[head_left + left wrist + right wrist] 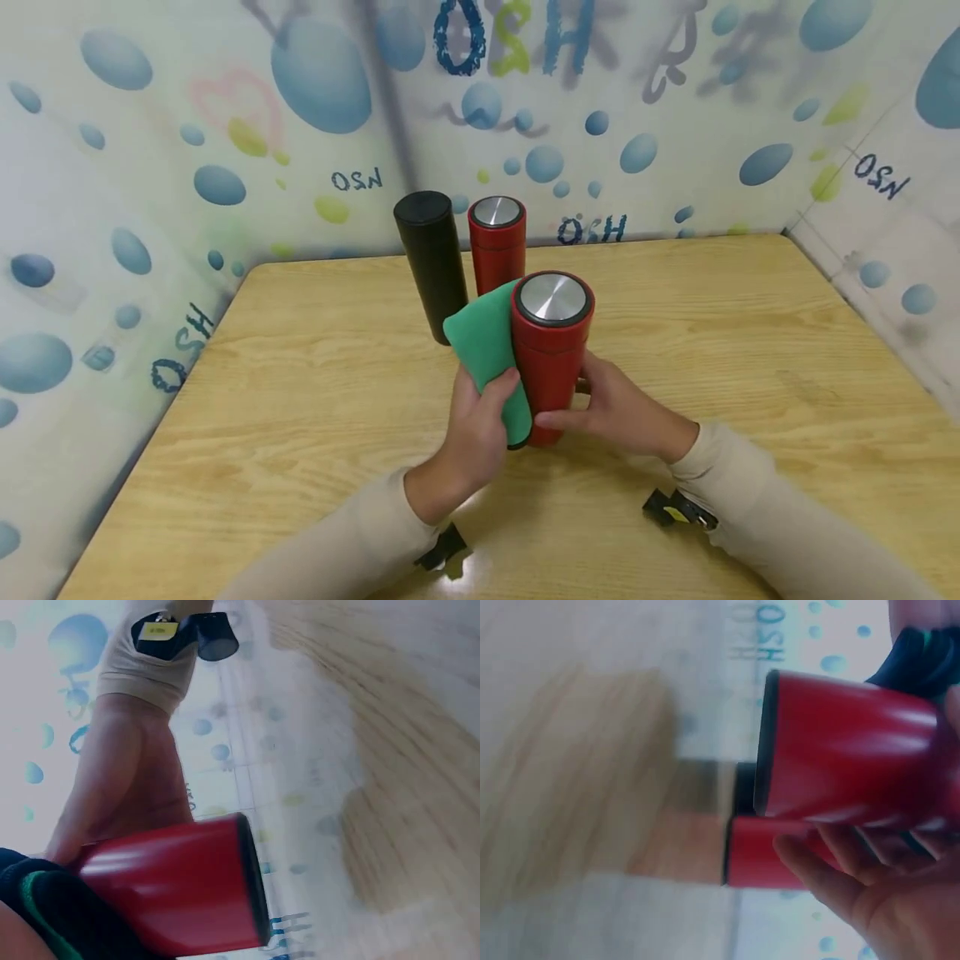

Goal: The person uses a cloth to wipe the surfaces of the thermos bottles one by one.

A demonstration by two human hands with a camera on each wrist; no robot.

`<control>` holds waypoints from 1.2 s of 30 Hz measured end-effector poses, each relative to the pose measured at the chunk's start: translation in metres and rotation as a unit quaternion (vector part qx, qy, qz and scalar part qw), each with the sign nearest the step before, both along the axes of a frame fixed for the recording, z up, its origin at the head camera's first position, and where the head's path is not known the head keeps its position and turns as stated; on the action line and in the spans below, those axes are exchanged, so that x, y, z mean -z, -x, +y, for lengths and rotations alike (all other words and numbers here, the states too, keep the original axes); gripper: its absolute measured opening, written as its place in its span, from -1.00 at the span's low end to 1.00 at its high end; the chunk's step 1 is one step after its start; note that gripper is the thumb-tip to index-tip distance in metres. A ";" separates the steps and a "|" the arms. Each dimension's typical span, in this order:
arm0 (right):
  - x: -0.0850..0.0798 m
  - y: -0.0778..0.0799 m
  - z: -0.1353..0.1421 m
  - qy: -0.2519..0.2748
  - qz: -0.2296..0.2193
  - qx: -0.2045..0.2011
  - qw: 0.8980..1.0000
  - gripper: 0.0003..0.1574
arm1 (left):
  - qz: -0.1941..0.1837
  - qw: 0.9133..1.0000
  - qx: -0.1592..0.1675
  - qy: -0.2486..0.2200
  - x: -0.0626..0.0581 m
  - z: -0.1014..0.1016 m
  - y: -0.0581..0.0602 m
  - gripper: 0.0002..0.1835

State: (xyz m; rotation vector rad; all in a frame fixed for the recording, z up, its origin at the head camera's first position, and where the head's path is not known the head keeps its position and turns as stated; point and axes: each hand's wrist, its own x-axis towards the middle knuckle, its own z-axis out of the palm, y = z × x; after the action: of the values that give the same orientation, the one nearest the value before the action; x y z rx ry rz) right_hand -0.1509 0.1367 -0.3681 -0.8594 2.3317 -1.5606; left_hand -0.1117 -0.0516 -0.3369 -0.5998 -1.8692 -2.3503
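A red thermos (550, 367) with a shiny silver lid top stands upright between my two hands, raised over the table. My right hand (626, 412) grips its lower part, thumb in front and the other fingers behind. In the right wrist view the thermos's dark base rim (766, 742) shows beyond that hand. A folded green cloth (483, 337) lies along the left side of the thermos. My left hand (476, 433) holds this cloth with the thumb over it, pressing it to the thermos wall. In the left wrist view the cloth (67, 907) looks dark with a green edge.
Behind the held thermos, a second red thermos (498, 242) and a black thermos (432, 267) stand side by side on the wooden table (300, 375). A wall covering with blue spots (322, 75) rises behind the table's far edge.
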 end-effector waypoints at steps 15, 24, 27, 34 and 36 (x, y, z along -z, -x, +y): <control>-0.010 -0.014 -0.010 0.097 -0.035 0.060 0.993 -0.24 | 0.028 0.999 -0.017 -0.018 -0.009 -0.003 -0.005 -0.51; -0.011 -0.018 -0.015 0.132 -0.066 0.067 0.987 -0.16 | 0.008 0.999 0.028 0.030 -0.006 -0.003 -0.005 -0.52; -0.012 -0.022 -0.019 0.132 -0.069 0.060 0.987 -0.20 | 0.011 1.000 0.000 0.000 -0.009 -0.005 -0.004 -0.51; -0.015 -0.032 -0.020 0.142 -0.097 0.022 0.985 -0.37 | 0.017 0.999 0.038 -0.018 -0.010 -0.004 -0.005 -0.54; -0.017 -0.032 -0.020 0.146 -0.098 0.020 0.984 -0.35 | 0.021 0.999 0.045 -0.010 -0.009 -0.003 -0.004 -0.53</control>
State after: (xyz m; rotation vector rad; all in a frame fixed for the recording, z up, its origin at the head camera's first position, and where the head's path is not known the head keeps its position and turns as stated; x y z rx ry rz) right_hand -0.1184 0.1170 -0.3514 -0.6808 2.0280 -1.9405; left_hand -0.1075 -0.0545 -0.3276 -0.7398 -1.8369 -2.3863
